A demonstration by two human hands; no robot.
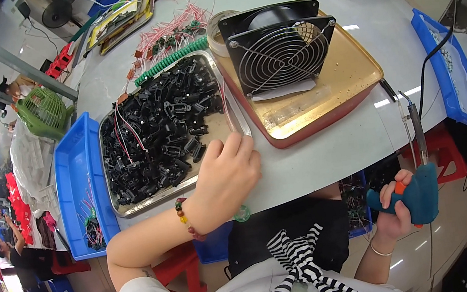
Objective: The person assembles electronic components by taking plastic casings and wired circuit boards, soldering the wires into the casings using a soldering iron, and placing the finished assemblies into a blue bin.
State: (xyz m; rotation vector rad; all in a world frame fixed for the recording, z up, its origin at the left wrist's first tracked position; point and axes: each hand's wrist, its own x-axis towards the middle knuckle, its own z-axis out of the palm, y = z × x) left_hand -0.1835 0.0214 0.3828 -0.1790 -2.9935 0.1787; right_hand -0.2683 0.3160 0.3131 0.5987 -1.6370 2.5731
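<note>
My left hand is at the near right corner of a metal tray. Its fingers are curled and pressed together, and whatever they pinch is hidden under them. Inside the tray lies a heap of small black plastic parts, a few with thin red and white wires attached. More thin wires rest along the tray's right side, just beyond my fingers. Off to the right, past the table edge, my right hand grips a teal soldering gun with an orange trigger, its metal tip pointing upward.
A black fan with a wire guard stands on a gold-topped red box. Left of the tray is a blue bin; another blue bin sits far right. Green boards with red-white wires lie behind the tray.
</note>
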